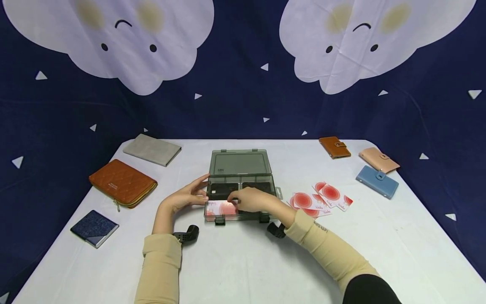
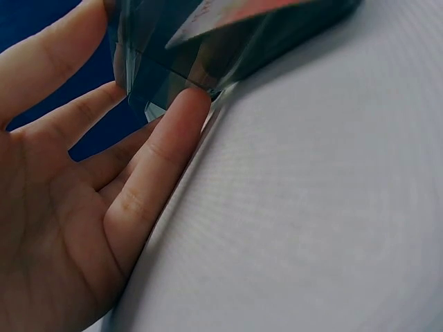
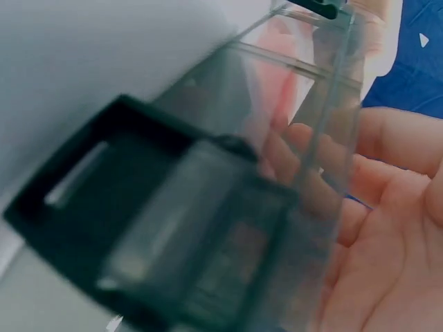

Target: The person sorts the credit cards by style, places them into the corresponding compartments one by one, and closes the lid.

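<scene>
A translucent grey-green compartment box [image 1: 241,162] stands on the table with its lid tipped back. My left hand [image 1: 182,199] rests against the box's left wall, its fingers fairly straight and spread; in the left wrist view a fingertip [image 2: 190,104] touches the box's lower corner. Reaching into the box from the right, my right hand [image 1: 250,199] pinches the right edge of a white card with red circles [image 1: 218,207] in the front left compartment. In the right wrist view, the fingers [image 3: 284,149] show through the clear wall beside the card. Dark pieces [image 1: 224,190] fill the back compartments.
More red-and-white cards [image 1: 309,201] lie fanned right of the box. At left are a grey wallet [image 1: 152,149], a brown zip wallet [image 1: 121,181] and a dark blue card holder [image 1: 93,226]. Brown [image 1: 334,147], pink [image 1: 377,159] and blue [image 1: 377,181] card wallets sit at far right.
</scene>
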Action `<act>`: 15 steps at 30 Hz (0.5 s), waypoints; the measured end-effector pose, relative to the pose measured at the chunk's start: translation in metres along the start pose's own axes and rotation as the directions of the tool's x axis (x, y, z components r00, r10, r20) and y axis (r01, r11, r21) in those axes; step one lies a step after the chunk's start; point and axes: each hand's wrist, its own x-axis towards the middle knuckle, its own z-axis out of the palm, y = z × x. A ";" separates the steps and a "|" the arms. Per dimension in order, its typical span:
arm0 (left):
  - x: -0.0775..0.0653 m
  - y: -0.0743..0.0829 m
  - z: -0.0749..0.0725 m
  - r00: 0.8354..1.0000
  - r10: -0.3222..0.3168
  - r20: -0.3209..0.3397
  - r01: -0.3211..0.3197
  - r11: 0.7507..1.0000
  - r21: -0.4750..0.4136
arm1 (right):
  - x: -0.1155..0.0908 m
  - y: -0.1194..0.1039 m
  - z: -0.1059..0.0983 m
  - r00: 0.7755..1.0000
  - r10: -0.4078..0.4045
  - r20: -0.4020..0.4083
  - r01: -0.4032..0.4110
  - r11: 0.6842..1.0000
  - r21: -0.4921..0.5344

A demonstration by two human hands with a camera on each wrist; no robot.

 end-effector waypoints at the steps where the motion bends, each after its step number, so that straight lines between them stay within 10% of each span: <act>1: 0.000 0.000 0.000 1.000 -0.001 -0.001 0.001 1.000 0.002 | 0.000 0.001 0.001 1.000 0.002 0.008 -0.002 1.000 0.012; 7: -0.001 0.000 0.000 1.000 -0.009 -0.004 0.009 1.000 0.005 | -0.007 0.009 -0.002 0.999 -0.040 -0.010 0.041 0.993 0.112; 15: -0.002 0.002 0.001 1.000 -0.013 -0.010 0.013 1.000 0.001 | -0.041 0.037 -0.024 0.958 -0.063 -0.279 0.127 0.967 0.220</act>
